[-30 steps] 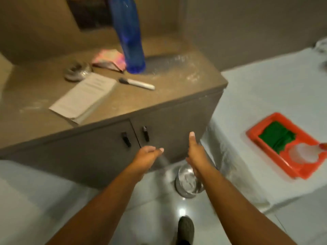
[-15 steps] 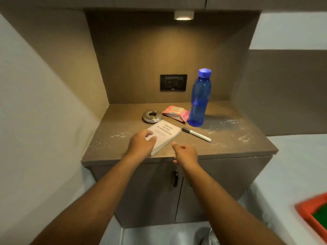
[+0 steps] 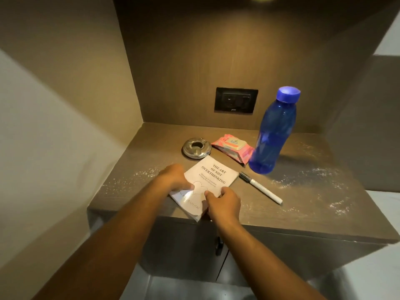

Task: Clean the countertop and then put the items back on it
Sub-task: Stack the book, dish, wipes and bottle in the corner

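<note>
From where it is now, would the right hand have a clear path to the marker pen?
Probably yes. The right hand grips the book's near corner, and the marker pen lies just to its right on open countertop, nothing between them. It would have to release the book first.

Matt wood-grain tabletop (image 3: 292, 213), dusted with white powder; paper book (image 3: 213, 177) with a faintly glossy cover; polished metal ashtray (image 3: 196, 148); translucent blue plastic bottle (image 3: 273, 135); glossy plastic wipes packet (image 3: 232, 147).
</note>
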